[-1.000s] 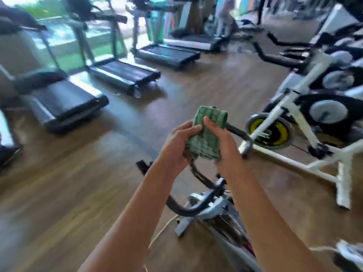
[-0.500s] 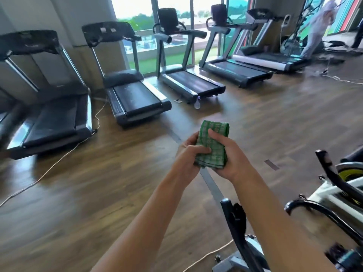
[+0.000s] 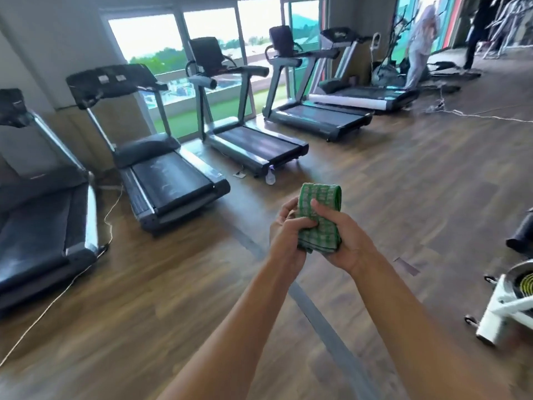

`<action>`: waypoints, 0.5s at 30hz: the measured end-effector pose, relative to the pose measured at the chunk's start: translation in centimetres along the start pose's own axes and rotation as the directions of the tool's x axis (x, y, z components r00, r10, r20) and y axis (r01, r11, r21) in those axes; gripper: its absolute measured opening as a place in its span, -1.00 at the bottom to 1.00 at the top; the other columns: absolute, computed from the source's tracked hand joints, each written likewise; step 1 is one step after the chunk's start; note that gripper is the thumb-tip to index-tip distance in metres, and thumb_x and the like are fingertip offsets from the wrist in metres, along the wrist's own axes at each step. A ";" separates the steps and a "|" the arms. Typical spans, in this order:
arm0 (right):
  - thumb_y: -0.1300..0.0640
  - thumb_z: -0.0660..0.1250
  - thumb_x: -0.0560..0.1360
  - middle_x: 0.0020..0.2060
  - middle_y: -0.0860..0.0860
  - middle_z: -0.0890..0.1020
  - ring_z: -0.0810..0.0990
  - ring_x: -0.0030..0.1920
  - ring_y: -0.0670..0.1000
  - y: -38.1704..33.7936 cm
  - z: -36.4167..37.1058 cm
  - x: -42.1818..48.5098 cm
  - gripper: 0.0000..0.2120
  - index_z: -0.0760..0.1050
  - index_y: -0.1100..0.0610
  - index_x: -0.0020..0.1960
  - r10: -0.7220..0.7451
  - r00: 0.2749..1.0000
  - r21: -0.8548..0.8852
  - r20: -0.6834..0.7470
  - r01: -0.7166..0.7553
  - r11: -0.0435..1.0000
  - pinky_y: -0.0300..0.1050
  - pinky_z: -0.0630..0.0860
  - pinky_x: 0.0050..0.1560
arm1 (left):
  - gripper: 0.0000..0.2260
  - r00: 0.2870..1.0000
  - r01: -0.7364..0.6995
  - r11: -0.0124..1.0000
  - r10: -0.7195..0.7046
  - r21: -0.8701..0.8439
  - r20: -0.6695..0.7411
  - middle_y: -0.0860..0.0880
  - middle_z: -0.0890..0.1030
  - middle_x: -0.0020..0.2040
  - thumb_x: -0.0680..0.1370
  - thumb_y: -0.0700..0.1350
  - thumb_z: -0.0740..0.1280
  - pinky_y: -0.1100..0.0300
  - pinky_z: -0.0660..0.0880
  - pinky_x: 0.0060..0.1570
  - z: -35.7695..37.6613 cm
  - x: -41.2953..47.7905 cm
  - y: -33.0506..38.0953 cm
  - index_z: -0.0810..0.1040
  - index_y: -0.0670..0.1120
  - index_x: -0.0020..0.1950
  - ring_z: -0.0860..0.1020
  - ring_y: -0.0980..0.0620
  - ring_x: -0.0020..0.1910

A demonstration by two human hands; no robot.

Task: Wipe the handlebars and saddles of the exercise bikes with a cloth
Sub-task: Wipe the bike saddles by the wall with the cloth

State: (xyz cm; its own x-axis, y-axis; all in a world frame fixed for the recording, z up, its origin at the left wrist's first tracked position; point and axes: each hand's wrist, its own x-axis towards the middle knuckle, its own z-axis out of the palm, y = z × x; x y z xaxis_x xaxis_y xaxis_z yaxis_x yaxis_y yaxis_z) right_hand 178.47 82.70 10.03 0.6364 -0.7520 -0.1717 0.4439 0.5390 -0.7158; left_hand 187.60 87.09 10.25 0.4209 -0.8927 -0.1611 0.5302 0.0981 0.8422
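Observation:
A folded green checked cloth [image 3: 320, 212] is held in front of me, above the wooden floor. My left hand [image 3: 288, 229] grips its left side with the thumb across the front. My right hand [image 3: 343, 241] cups it from the right and below, thumb pressed on the fabric. At the right edge stands part of a white exercise bike [image 3: 507, 310] with a yellow-ringed flywheel; a black part of a bike [image 3: 522, 235] shows above it. No handlebar or saddle is plainly in view.
Several black treadmills [image 3: 167, 180] line the window wall at the left and back. A thin cable [image 3: 57, 295] trails over the floor at the left. A grey strip [image 3: 311, 310] crosses the floor. Two people [image 3: 421, 44] stand far back right.
The view has swung left and upward, away from the bikes; the black handlebars at the bottom have left the frame. Both hands still hold the cloth the same way.

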 end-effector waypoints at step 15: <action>-0.18 0.22 0.59 -0.03 0.15 0.70 0.72 -0.08 0.10 -8.5 -8.1 21.9 -0.57 0.59 0.16 0.13 -0.208 0.872 0.127 -0.444 0.291 0.948 -0.06 0.67 -0.16 | -0.81 0.812 -0.583 0.266 0.162 0.768 0.561 0.08 0.55 -0.02 0.48 -0.01 0.33 -0.02 0.44 0.11 7.0 27.7 -2.1 0.53 0.05 0.07 0.49 -0.02 0.07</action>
State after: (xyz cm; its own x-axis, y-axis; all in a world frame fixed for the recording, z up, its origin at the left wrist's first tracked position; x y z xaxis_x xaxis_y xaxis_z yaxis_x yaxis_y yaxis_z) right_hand 183.55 58.61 6.89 0.1827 -0.9359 -0.3010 0.6861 0.3407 -0.6428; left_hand 193.00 59.05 7.66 0.0152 -0.9557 0.2939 -0.6695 0.2086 0.7129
